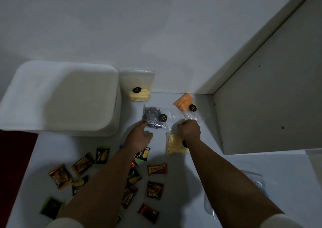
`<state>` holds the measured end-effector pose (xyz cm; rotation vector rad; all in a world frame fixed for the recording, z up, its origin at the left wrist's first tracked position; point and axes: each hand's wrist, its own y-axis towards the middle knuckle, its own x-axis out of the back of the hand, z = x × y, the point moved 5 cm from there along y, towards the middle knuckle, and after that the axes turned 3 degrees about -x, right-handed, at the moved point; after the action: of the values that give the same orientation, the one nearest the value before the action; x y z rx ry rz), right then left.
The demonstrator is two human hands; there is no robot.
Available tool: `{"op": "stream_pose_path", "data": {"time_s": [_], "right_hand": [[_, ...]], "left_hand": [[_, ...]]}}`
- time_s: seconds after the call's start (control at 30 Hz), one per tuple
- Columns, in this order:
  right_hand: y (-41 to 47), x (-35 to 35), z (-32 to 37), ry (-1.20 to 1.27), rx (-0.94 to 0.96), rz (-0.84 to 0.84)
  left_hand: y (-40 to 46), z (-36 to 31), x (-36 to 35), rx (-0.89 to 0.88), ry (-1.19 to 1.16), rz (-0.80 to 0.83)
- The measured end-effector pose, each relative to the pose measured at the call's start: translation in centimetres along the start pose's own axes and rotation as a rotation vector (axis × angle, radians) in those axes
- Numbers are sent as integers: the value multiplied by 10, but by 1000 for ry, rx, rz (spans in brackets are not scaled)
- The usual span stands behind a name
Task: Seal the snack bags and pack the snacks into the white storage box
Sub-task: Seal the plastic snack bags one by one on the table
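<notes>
We see the white counter (pixel 174 175) filling the lower field, bounded at the rear by a pale wall and at the right by a grey panel (pixel 270 97). The largest item, the white storage box (pixel 59 97), stands at the rear left with its lid closed. Two bare forearms reach forward from the near edge. Leaning upright against the wall, just beside the box, is a clear bag of pale yellow sticks (pixel 138 86). Near the middle lies a clear bag of dark purple snacks (pixel 154 117); the left hand (pixel 139 135) touches its near left corner with relaxed, loosely spread fingers, gripping nothing that we can make out. The right hand (pixel 189 128) is curled into a fist, its fingers pinching the clear open end of that bag. A bag of yellow chips (pixel 175 145) lies flat, partly under the right wrist. An orange snack bag (pixel 184 103) lies near the rear corner. Small wrapped snacks (pixel 154 189), brown, green and red, lie scattered across the near counter, some beneath the left forearm. Each clear bag carries a round black sticker.
</notes>
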<state>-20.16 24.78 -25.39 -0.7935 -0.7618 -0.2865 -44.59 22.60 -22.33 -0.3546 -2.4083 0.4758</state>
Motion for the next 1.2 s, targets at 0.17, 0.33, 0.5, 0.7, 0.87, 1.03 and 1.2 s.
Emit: {"op": "stream_pose_path", "data": {"time_s": [0.17,0.33,0.5,0.7,0.87,1.03,1.2], "right_hand": [[-4,1,3,54,-5,10],[-23,23,13,247,82,7],[-51,50,36,456,245,90],[-118,79,66,373,498,98],[-185,99,65,297,645,48],[-229,101,55,193,796,3],[-260,94,44,76,846,18]], "left_hand": [[1,-1,-3,25,-14,-21],[-11,-10,2,19,6,-20],[-34,-28,28,15,24,-155],[-64,-68,53,-19,-248,-122],[-102,-119,64,-35,-407,-58],[-134,-135,63,-22,-394,-24],[-166,-128,66,-70,-282,-32]]}}
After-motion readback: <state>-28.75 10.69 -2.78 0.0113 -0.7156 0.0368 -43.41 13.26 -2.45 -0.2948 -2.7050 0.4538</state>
